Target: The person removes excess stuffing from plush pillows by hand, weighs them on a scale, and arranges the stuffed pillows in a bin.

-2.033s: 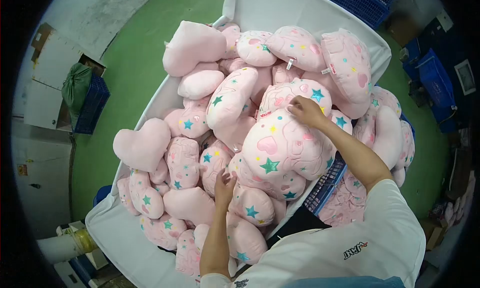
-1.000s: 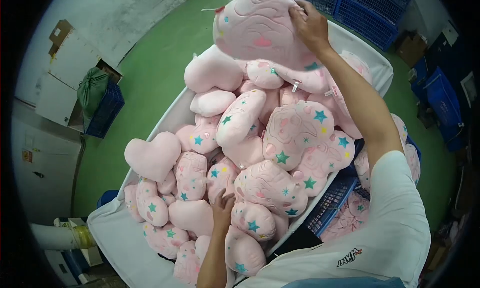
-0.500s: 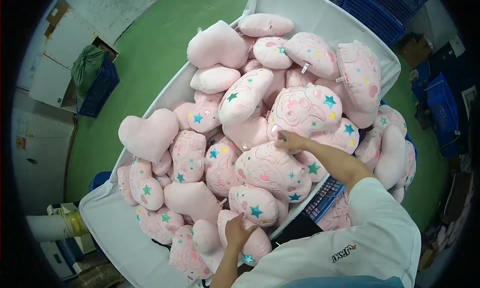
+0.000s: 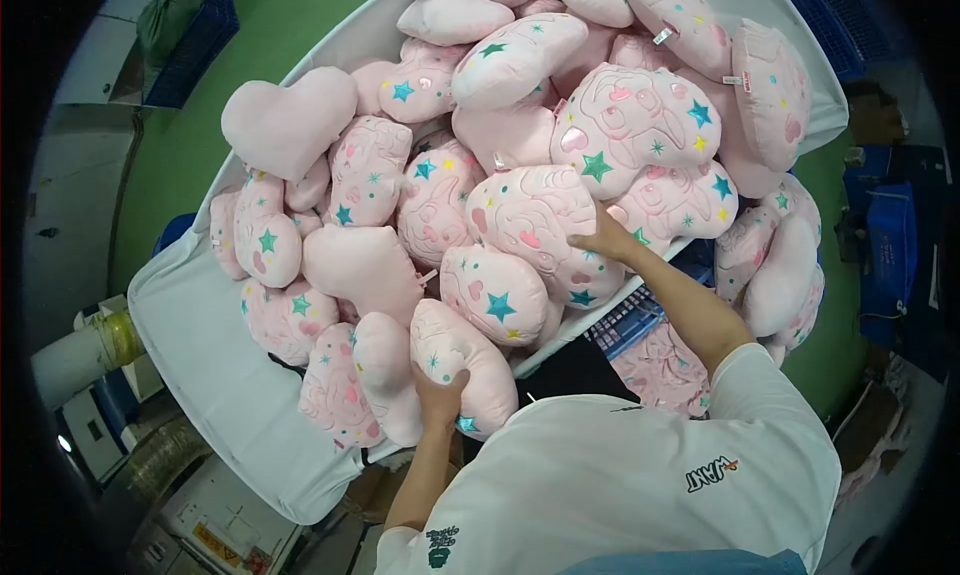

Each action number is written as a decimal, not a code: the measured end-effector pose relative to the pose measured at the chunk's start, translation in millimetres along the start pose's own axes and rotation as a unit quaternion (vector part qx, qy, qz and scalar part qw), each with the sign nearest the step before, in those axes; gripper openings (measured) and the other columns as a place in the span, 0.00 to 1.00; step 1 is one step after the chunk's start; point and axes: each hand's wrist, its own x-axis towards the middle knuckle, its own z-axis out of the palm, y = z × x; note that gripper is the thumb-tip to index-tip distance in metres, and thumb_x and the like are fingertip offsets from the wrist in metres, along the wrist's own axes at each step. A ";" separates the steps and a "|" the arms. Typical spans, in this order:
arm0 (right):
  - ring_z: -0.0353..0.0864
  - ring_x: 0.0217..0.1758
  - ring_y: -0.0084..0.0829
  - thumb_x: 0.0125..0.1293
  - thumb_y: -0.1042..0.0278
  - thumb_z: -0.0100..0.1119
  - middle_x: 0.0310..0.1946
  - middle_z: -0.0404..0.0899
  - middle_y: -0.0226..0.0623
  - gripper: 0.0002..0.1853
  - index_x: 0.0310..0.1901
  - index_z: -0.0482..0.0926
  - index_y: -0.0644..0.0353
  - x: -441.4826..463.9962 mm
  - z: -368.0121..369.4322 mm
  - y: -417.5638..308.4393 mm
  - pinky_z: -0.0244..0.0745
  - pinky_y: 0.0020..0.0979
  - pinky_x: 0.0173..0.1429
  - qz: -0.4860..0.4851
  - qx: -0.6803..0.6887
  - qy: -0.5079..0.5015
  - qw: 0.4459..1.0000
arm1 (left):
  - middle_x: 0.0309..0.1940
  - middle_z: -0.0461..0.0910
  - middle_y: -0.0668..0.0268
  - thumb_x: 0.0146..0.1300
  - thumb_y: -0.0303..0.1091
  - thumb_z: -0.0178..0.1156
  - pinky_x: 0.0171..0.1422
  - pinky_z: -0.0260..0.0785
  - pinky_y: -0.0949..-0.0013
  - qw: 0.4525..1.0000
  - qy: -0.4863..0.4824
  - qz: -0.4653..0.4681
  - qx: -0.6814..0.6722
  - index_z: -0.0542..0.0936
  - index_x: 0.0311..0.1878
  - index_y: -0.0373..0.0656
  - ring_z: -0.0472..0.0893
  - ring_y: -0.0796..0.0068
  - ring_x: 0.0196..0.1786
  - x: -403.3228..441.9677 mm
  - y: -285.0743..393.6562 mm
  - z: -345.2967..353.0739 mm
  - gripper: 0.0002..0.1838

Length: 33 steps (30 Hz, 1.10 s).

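Observation:
My left hand (image 4: 439, 397) grips the lower left edge of a pink heart-patterned cushion (image 4: 470, 360), which has a teal star near its bottom. My right hand (image 4: 606, 237) holds the right side of another pink cushion (image 4: 535, 220), embroidered with curved lines; some of its fingers are hidden at the cushion's edge. Around both lie several similar pink cushions, some plain, some with stars and hearts. A plain heart-shaped cushion (image 4: 288, 123) rests at the upper left of the pile, and a star-marked one (image 4: 640, 125) lies above my right hand.
The pile lies on a white cloth-lined surface (image 4: 200, 325) with a raised rim. A blue crate (image 4: 630, 320) with pink fabric pieces (image 4: 660, 370) is beside my body. More cushions (image 4: 775, 275) stand at the right. A yellow-wrapped pipe (image 4: 112, 343) shows at the lower left.
A cushion that my right hand lifted to the far end was released there. That hand came back to a nearer cushion, while my left hand moved down onto another. The view has tilted down.

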 end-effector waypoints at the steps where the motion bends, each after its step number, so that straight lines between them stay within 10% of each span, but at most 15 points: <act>1: 0.80 0.60 0.50 0.55 0.55 0.73 0.58 0.79 0.57 0.43 0.69 0.68 0.69 -0.8 4.4 -3.6 0.74 0.40 0.67 -0.029 -0.022 0.034 0.999 | 0.65 0.69 0.38 0.52 0.42 0.74 0.74 0.61 0.51 1.000 -0.002 -0.004 -0.010 0.59 0.74 0.29 0.68 0.41 0.69 -0.5 -0.5 -1.6 0.51; 6: 0.84 0.48 0.52 0.55 0.57 0.70 0.45 0.84 0.56 0.32 0.59 0.77 0.69 -0.7 3.7 -36.0 0.79 0.42 0.56 0.192 -0.129 -0.035 0.972 | 0.64 0.69 0.37 0.51 0.43 0.74 0.73 0.63 0.51 0.993 0.007 0.037 0.110 0.57 0.74 0.28 0.70 0.42 0.67 5.1 -7.3 0.5 0.53; 11: 0.84 0.40 0.53 0.56 0.60 0.67 0.38 0.85 0.54 0.24 0.51 0.81 0.68 2.9 21.2 -76.7 0.79 0.42 0.49 0.091 -0.204 -0.024 0.974 | 0.64 0.69 0.37 0.51 0.45 0.74 0.73 0.63 0.51 0.985 0.068 0.105 0.120 0.58 0.73 0.28 0.71 0.42 0.65 13.1 -22.1 10.8 0.53; 19: 0.80 0.36 0.26 0.61 0.63 0.65 0.38 0.84 0.38 0.21 0.50 0.79 0.70 85.3 -93.9 -286.8 0.77 0.26 0.40 -0.009 0.114 0.112 0.987 | 0.65 0.68 0.38 0.52 0.45 0.73 0.73 0.63 0.51 0.982 0.026 0.138 0.126 0.58 0.74 0.28 0.70 0.42 0.66 18.2 -25.6 11.5 0.52; 23: 0.77 0.32 0.41 0.69 0.56 0.60 0.34 0.81 0.40 0.13 0.41 0.75 0.58 115.5 -42.6 -213.0 0.74 0.40 0.42 -0.089 -0.024 0.231 0.969 | 0.67 0.68 0.38 0.52 0.40 0.72 0.73 0.63 0.54 0.982 0.027 0.161 0.099 0.58 0.74 0.27 0.71 0.43 0.67 27.5 -35.0 13.4 0.51; 29: 0.82 0.36 0.53 0.72 0.52 0.50 0.35 0.86 0.44 0.18 0.38 0.83 0.57 -104.3 108.7 50.9 0.76 0.51 0.41 0.060 -0.349 -0.047 0.934 | 0.69 0.66 0.38 0.55 0.37 0.71 0.74 0.63 0.56 0.977 0.001 0.187 0.098 0.58 0.74 0.27 0.71 0.46 0.68 51.0 -56.9 16.9 0.48; 33: 0.83 0.35 0.43 0.70 0.55 0.53 0.36 0.88 0.37 0.15 0.37 0.87 0.52 -144.1 115.3 71.8 0.73 0.49 0.40 0.073 -0.410 -0.185 0.890 | 0.69 0.65 0.38 0.56 0.36 0.70 0.74 0.63 0.56 0.979 -0.025 0.166 0.116 0.58 0.75 0.27 0.71 0.47 0.68 49.0 -54.6 15.4 0.47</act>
